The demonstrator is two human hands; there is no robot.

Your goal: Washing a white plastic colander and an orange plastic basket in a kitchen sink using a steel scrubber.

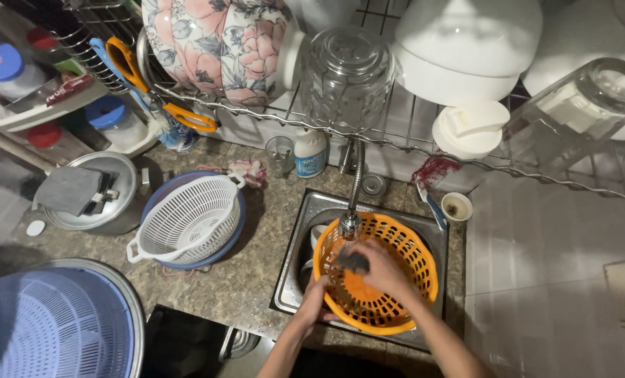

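Orange basket (386, 280) sits tilted in the sink (291, 287) under the faucet (351, 222) as my left hand (314, 302) grips its near rim to steady it and my right hand (379, 269) presses a dark scrubber (352, 262) inside.

Speckled brown stone counter (256, 231) w/ steel sink (295, 280) set in at right. On it: lidded steel pot (95, 192) at left, white colander (186, 218) in a blue basin (237, 224) beside it, pink cloth (246, 170), small glass (279, 150) & white bottle (310, 152) at the back.
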